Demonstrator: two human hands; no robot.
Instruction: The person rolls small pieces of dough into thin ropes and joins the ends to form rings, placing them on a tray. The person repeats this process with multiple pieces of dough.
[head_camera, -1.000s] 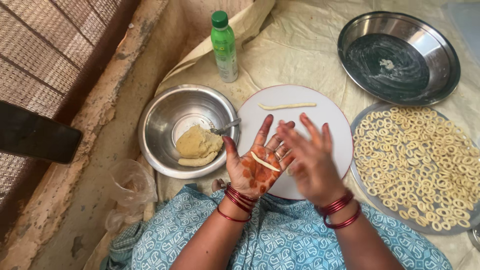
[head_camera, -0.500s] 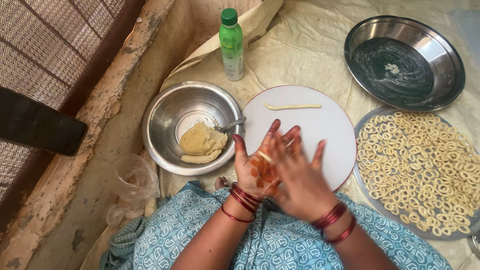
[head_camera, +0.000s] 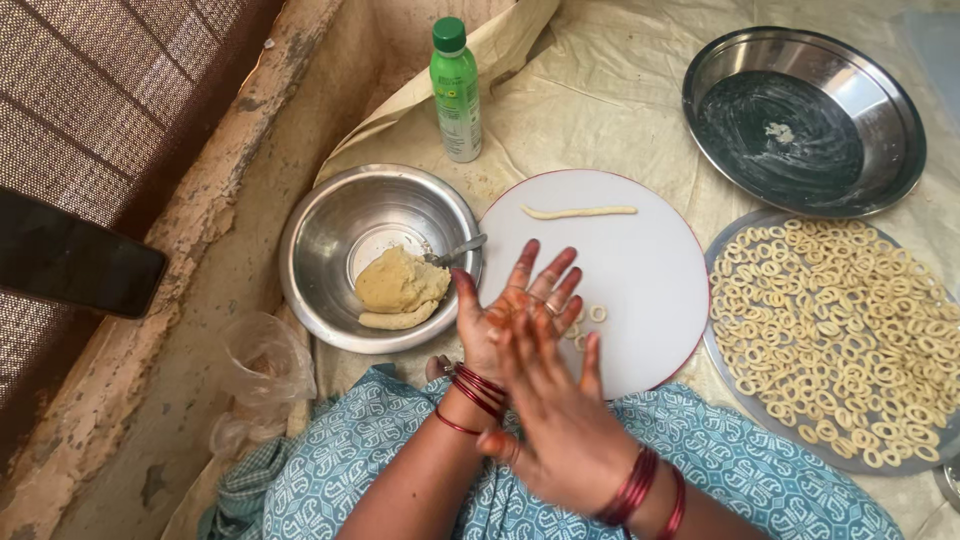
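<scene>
My left hand (head_camera: 508, 298) is palm up with its fingers spread over the near edge of a round white board (head_camera: 650, 270). My right hand (head_camera: 562, 425) lies flat across it, palm to palm, covering the thin dough strand pressed between them. Red bangles circle both wrists. Another rolled dough strand (head_camera: 578, 211) lies at the far side of the board. A couple of small dough rings (head_camera: 597, 313) sit beside my left fingertips. Left of the board, a steel bowl (head_camera: 318, 225) holds a dough lump (head_camera: 400, 281) and a spoon (head_camera: 455, 250).
A steel tray (head_camera: 712, 345) on the right is covered with several dough rings (head_camera: 840, 320). A deep steel plate (head_camera: 900, 110) sits at the back right. A green bottle (head_camera: 456, 90) stands behind the bowl. A black phone (head_camera: 70, 265) rests on the left ledge, with a crumpled plastic bag (head_camera: 260, 360) below it.
My right hand has slid back toward my body over the left palm, hiding the dough strand that showed on the palm a second ago. The view has shifted slightly.
</scene>
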